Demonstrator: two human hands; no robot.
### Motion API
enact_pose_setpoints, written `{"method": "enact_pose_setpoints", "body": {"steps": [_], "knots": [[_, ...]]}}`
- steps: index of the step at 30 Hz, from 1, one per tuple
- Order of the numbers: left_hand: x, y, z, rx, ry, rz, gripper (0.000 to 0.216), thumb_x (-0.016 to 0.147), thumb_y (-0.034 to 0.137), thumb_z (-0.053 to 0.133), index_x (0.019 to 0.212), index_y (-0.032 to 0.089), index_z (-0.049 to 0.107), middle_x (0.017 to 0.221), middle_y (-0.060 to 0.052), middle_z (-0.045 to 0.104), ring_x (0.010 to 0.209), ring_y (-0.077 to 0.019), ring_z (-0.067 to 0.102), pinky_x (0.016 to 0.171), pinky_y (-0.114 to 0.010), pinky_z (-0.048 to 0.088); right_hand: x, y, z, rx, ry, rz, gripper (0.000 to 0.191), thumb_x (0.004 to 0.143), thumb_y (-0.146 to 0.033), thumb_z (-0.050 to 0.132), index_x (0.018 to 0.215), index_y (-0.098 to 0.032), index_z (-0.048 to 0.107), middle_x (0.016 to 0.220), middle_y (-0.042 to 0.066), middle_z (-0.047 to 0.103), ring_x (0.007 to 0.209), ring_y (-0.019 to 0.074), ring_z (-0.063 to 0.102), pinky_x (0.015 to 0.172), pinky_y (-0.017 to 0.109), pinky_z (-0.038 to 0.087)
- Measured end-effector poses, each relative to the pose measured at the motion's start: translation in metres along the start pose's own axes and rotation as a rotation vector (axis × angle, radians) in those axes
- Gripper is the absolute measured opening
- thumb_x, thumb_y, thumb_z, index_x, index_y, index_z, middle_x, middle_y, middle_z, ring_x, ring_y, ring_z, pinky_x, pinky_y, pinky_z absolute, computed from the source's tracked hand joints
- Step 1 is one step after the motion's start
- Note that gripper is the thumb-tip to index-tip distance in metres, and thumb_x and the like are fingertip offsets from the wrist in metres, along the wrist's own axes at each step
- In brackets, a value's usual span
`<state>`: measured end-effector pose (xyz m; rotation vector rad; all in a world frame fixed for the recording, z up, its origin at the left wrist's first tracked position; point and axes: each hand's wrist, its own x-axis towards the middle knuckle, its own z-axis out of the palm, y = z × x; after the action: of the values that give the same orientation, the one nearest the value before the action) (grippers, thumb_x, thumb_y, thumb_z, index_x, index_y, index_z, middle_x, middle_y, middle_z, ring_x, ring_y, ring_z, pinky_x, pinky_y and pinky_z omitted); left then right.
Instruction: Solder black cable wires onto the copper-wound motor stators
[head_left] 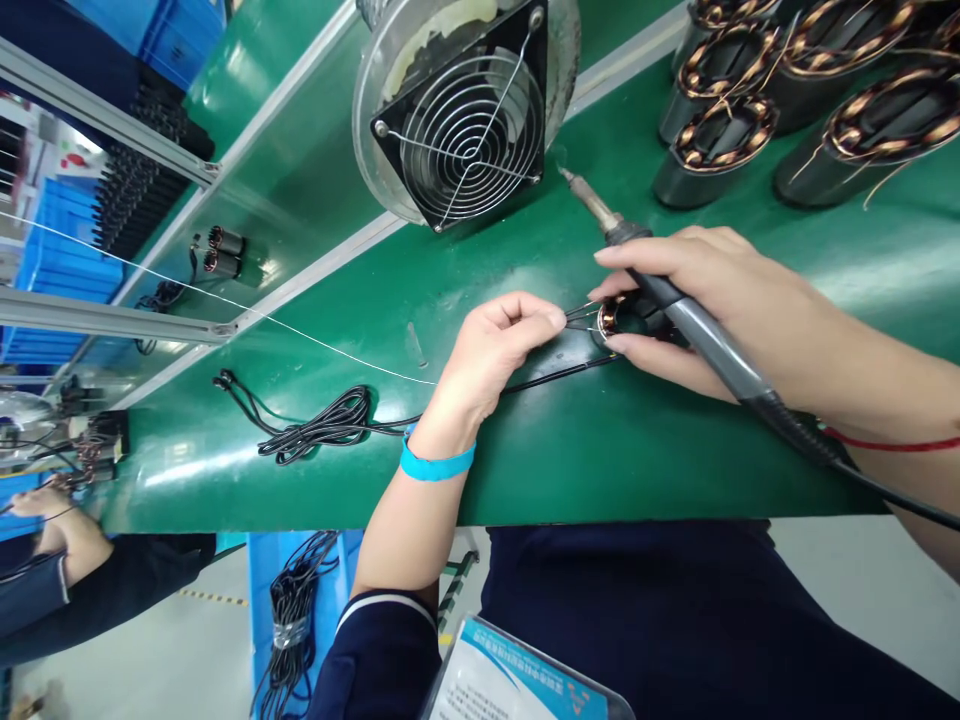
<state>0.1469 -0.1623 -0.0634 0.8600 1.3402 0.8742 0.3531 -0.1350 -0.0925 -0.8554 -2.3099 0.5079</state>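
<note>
My right hand [697,300] grips a soldering iron [720,350] like a pen, its metal tip pointing up and left toward the fan, and its fingers also rest on a small copper-wound stator [615,318] on the green bench. My left hand [499,345], a blue band on the wrist, pinches thin lead wires [581,315] running into that stator. A black cable [330,425] trails left from the stator to a loose coil. A fine strand of solder wire [247,310] stretches across the bench toward my left hand.
A caged extraction fan [465,115] stands just behind the work spot. Several larger copper-wound stators [795,90] are grouped at the back right. Another person's hand [52,520] works at the far left. A blue bin with cable bundles [292,600] sits below the bench edge.
</note>
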Motion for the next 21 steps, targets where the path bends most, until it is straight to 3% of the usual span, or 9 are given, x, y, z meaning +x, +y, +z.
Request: {"method": "enact_pose_setpoints", "body": {"steps": [6, 11, 16, 18, 21], "knots": [[-0.002, 0.003, 0.012, -0.007, -0.022, -0.044, 0.019, 0.078, 0.022, 0.078, 0.066, 0.016, 0.064, 0.053, 0.006, 0.049, 0.054, -0.0052, 0.047, 0.057, -0.02, 0.04, 0.0, -0.006, -0.001, -0.053, 0.058, -0.05, 0.044, 0.098, -0.035, 0.049, 0.14, -0.026, 0.043, 0.11, 0.006, 0.068, 0.101, 0.0288, 0.061, 0.088, 0.045, 0.047], [-0.005, 0.001, 0.004, -0.002, -0.116, -0.042, 0.027, 0.086, 0.037, 0.07, 0.069, 0.016, 0.066, 0.051, 0.007, 0.042, 0.045, -0.0035, 0.029, 0.046, -0.021, 0.023, -0.001, -0.008, 0.0, -0.13, 0.102, -0.031, 0.035, 0.096, -0.028, 0.05, 0.131, -0.028, 0.049, 0.092, 0.002, 0.067, 0.086, 0.0264, 0.062, 0.08, 0.042, 0.047], [-0.004, -0.001, 0.01, 0.139, -0.219, 0.023, 0.022, 0.086, 0.021, 0.066, 0.064, 0.014, 0.067, 0.057, 0.003, 0.056, 0.052, -0.0053, 0.04, 0.053, -0.021, 0.033, 0.001, -0.015, 0.008, -0.089, 0.201, 0.039, 0.032, 0.094, -0.021, 0.053, 0.126, -0.027, 0.054, 0.09, 0.0, 0.069, 0.082, 0.0235, 0.064, 0.079, 0.039, 0.049], [-0.002, -0.002, 0.015, 0.176, -0.182, 0.079, 0.024, 0.086, 0.015, 0.064, 0.062, 0.014, 0.065, 0.058, 0.003, 0.058, 0.056, -0.0058, 0.044, 0.058, -0.02, 0.036, 0.003, -0.018, 0.012, -0.09, 0.251, 0.068, 0.031, 0.096, -0.02, 0.052, 0.126, -0.026, 0.055, 0.093, 0.001, 0.071, 0.084, 0.023, 0.066, 0.08, 0.038, 0.051], [0.004, -0.004, 0.013, 0.182, 0.01, 0.175, 0.021, 0.087, 0.014, 0.062, 0.067, 0.015, 0.068, 0.058, 0.004, 0.056, 0.056, -0.006, 0.043, 0.057, -0.02, 0.034, 0.007, -0.018, 0.01, -0.094, 0.275, 0.077, 0.034, 0.098, -0.021, 0.053, 0.131, -0.023, 0.055, 0.102, 0.003, 0.073, 0.094, 0.0224, 0.069, 0.086, 0.037, 0.054]]}}
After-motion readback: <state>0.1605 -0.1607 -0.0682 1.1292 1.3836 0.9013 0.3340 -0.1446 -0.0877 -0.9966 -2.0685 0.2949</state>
